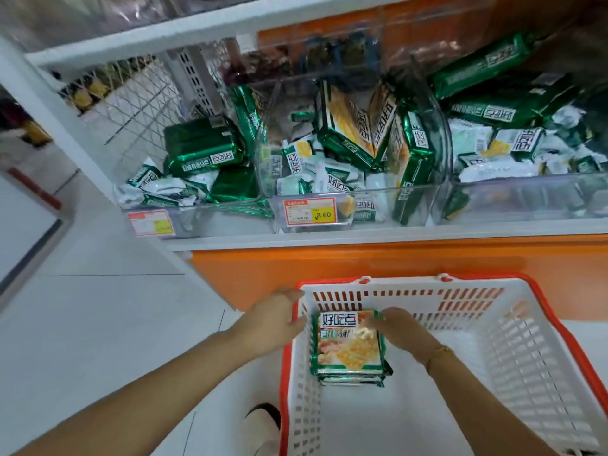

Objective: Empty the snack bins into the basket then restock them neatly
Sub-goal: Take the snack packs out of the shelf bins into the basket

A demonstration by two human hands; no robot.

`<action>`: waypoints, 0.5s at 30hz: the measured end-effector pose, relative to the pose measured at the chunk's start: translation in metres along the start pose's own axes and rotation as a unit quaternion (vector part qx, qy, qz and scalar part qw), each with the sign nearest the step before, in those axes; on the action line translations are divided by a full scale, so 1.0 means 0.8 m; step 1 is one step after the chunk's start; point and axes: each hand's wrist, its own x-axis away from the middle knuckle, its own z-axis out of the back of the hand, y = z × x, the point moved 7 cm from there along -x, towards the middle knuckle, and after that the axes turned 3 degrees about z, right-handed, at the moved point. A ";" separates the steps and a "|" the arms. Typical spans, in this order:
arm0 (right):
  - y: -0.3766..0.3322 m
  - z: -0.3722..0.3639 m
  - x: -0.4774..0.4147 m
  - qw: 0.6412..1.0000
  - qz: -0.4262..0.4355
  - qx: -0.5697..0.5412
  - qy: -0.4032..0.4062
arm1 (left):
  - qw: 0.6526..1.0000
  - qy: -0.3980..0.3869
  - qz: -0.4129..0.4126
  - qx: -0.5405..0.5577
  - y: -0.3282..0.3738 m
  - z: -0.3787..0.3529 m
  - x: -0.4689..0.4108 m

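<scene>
Head view: I stand over a white plastic basket with a red rim, set on pale floor tiles in front of an orange-fronted shelf. My left hand grips the basket's far left corner, fingers curled over the rim. My right hand reaches inside, its fingers bent onto the far right corner of the stack of packets, holding the top one. That stack lies flat against the left wall and is the only stock in the basket.

By my reckoning the emptying has barely begun. The left bin, the middle bin and the right bin all hold jumbled heaps, and no restocking can start until they are cleared.

The large packets are flat rectangles of glossy green foil with crimped ends, printed with golden biscuits. Some lean on edge in the middle bin. Beneath them lie small white-and-green sachets, crumpled and loose. The bins are hard clear plastic with rounded corners that catch the glare. A red-bordered price tag sits on the middle bin's front. The basket is stiff moulded plastic, its walls pierced with rows of slots. A wire mesh panel closes the shelf's left end.
</scene>
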 end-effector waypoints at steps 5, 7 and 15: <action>-0.166 0.076 0.093 0.966 0.220 0.107 0.079 | 0.952 0.295 -0.072 0.035 0.033 0.173 0.026; -0.234 0.115 0.141 0.928 0.325 0.107 0.150 | 0.922 0.377 -0.063 0.060 0.019 0.233 0.028; -0.348 0.212 0.052 0.891 0.259 0.245 0.281 | 0.942 0.311 0.085 -0.091 -0.082 0.310 -0.063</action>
